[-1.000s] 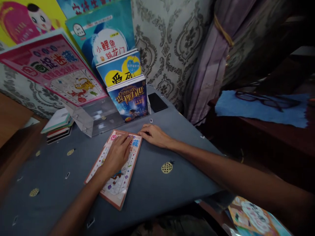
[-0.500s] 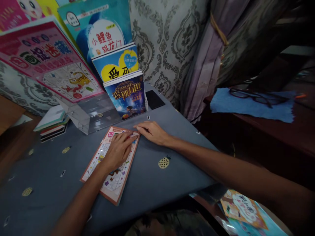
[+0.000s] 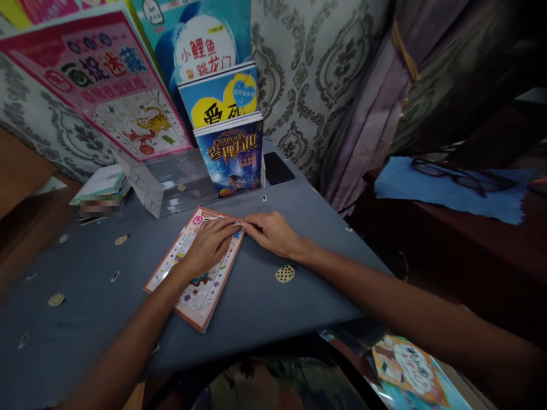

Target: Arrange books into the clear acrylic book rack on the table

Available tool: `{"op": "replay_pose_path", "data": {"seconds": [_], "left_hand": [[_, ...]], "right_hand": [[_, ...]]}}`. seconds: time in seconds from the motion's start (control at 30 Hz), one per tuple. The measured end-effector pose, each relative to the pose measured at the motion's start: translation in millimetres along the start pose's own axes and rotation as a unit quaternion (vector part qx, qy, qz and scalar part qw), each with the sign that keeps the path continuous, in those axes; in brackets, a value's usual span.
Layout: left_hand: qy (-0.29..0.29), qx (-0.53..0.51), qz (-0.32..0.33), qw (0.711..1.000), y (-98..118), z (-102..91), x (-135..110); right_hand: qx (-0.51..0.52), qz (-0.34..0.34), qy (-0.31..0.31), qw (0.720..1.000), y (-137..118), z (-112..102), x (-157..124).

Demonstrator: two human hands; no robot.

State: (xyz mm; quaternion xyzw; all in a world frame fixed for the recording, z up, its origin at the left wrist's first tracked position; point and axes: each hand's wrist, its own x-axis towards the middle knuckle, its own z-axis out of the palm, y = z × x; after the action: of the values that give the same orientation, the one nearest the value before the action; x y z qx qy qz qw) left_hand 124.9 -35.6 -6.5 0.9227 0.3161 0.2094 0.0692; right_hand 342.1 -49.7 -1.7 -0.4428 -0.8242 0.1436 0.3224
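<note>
A thin orange-bordered children's picture book (image 3: 198, 307) lies slantwise on the grey tablecloth (image 3: 265, 302). Across the upper part of its cover rests my left hand (image 3: 209, 247), palm down and fingers stretched toward the top right corner. My right hand (image 3: 273, 233) is at that same corner, thumb and fingertips closed on the book's edge. The fingertips of both hands meet there, and part of the cover is hidden beneath my left hand and forearm.
Behind the book, a clear acrylic stand (image 3: 158, 199) holds several upright books, a dark blue one (image 3: 235, 159) in front. A black flat object (image 3: 277, 168) lies beside it. Stacked books (image 3: 102, 182) sit at left; glasses (image 3: 465, 173) rest on a blue cloth (image 3: 397, 188) at right.
The left hand's fingertips have slid up to the book's top right corner and now meet the right fingertips. The whole view has shifted slightly.
</note>
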Motion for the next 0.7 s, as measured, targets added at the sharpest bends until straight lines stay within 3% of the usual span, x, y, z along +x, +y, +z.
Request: {"op": "replay_pose_path", "data": {"seconds": [0.2, 0.47, 0.53, 0.7], "left_hand": [[-0.008, -0.016, -0.011, 1.000, -3.2, 1.0, -2.3], [-0.006, -0.015, -0.009, 1.000, -5.8, 2.8, -4.9], [-0.008, -0.014, -0.013, 1.000, -3.6, 1.8, -4.3], [-0.016, 0.028, -0.037, 0.999, 13.0, -0.5, 1.9]], "right_hand": [[0.023, -0.065, 0.019, 0.997, -15.1, 13.1, -11.8], [0.055, -0.137, -0.032, 0.989, -20.3, 15.6, -16.5], [0.063, -0.112, -0.020, 0.992, -15.9, 12.1, -13.3], [0.037, 0.029, 0.062, 0.997, 4.5, 1.2, 1.0]]}}
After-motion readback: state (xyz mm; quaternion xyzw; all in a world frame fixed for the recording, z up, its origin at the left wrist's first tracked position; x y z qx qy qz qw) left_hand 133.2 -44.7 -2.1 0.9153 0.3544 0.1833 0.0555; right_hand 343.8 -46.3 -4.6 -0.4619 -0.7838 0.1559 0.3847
